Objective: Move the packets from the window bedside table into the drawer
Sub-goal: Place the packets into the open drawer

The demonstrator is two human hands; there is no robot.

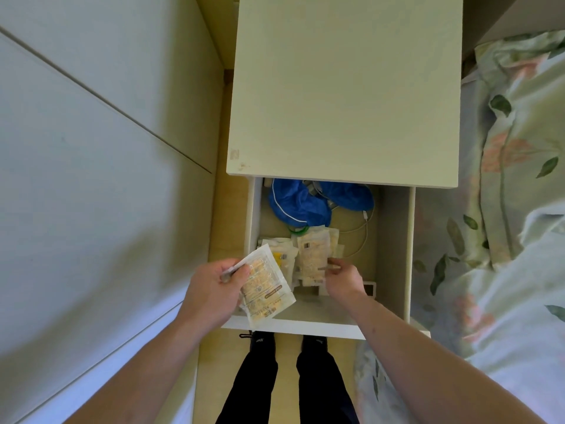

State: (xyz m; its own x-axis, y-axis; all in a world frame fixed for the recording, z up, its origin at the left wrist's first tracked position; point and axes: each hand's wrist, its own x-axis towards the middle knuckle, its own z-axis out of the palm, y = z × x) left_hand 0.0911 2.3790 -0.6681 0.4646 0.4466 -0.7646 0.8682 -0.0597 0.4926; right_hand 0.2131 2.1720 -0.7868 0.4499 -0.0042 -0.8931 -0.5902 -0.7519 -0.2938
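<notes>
The white bedside table [345,87] stands ahead with a bare top, and its drawer [394,240] is pulled open below. My left hand [211,289] grips a small stack of clear packets with yellow contents [266,289] over the drawer's front left corner. My right hand [344,278] reaches into the drawer, its fingers pinching the edge of a packet in the pile [312,258] lying on the drawer floor. Several more packets lie there, overlapping.
A blue cloth [305,203] and a white cable [360,231] lie at the drawer's back. A small white frame [368,287] sits near the front. The bed with floral bedding [504,209] is on the right, a white wall panel [91,179] on the left. My legs [287,377] stand below.
</notes>
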